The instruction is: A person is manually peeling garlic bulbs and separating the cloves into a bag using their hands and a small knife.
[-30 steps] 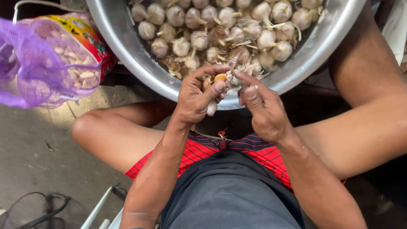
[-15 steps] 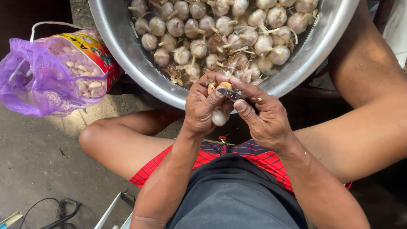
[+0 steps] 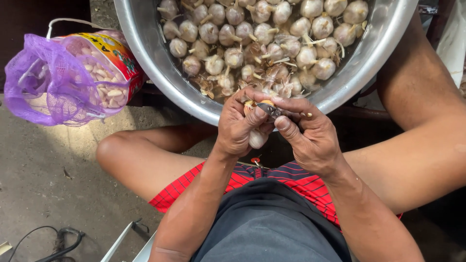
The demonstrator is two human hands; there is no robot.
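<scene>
Grip: left hand (image 3: 240,128) closed round a garlic bulb (image 3: 257,138), thumb on top; right hand (image 3: 310,138) pinches a small knife blade (image 3: 270,110) against the bulb's upper end.
Bulb: at frame centre, just below the bowl's near rim.
Handling: likely light and firm, with papery, slippery skin; best cupped round its body, as here.
12 o'clock: steel bowl (image 3: 150,53) heaped with garlic heads (image 3: 228,34).
10 o'clock: purple mesh bag (image 3: 43,82) of peeled cloves.
6 o'clock: red checked shorts (image 3: 301,182).
</scene>
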